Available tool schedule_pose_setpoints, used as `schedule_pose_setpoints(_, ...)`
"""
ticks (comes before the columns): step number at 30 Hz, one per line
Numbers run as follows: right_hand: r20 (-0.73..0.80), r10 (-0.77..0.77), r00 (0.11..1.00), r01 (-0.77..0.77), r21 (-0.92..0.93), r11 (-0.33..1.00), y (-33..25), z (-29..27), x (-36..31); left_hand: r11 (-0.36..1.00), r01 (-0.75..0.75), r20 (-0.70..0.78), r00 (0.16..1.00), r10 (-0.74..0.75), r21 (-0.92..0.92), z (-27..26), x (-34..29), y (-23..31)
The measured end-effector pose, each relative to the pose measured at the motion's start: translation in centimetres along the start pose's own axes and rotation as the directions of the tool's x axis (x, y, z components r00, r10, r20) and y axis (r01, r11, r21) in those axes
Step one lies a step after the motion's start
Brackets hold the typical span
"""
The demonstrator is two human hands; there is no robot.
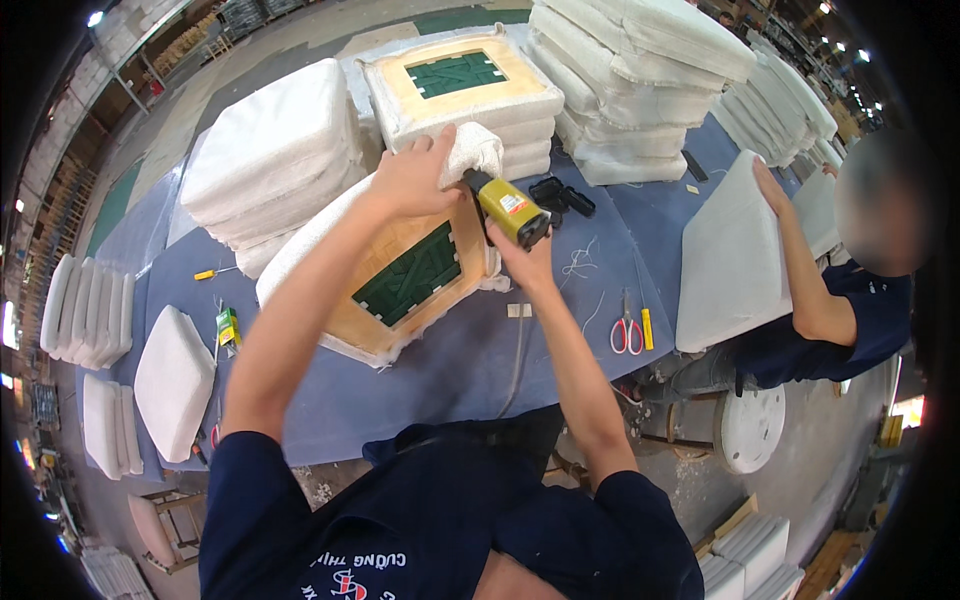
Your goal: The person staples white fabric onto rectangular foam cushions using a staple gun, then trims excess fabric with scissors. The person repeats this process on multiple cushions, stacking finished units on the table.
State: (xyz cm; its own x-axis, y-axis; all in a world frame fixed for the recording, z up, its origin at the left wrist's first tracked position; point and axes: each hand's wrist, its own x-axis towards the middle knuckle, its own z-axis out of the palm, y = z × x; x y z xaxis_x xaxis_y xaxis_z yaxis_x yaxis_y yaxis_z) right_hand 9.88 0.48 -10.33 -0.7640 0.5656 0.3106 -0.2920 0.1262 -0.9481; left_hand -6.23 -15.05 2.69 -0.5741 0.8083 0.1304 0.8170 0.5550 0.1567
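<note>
The left hand is on the white cloth; I can't tell if its fingers pinch it. The right hand is wrapped around the yellow gun. The seat is under the left hand, green straps showing. Scissors lie to the right of the right hand.

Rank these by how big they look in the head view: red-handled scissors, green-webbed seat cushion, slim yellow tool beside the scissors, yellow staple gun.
Largest to smallest:
1. Green-webbed seat cushion
2. Yellow staple gun, though it is nearer the camera
3. Red-handled scissors
4. Slim yellow tool
</note>
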Motion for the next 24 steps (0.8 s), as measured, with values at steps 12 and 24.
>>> schedule_pose_setpoints(12,0.073,0.054,0.996,-0.033,-0.257,0.966,6.8,7.4,-6.7,0.909,-0.01,0.208,0.972,0.106,-0.418,-2.6,-1.7,-7.9)
schedule_pose_setpoints(24,0.02,0.092,0.996,-0.094,0.171,0.981,1.3,3.8,-1.5,0.975,-0.058,-0.121,0.989,0.085,0.216,-0.5,-4.0,-3.0)
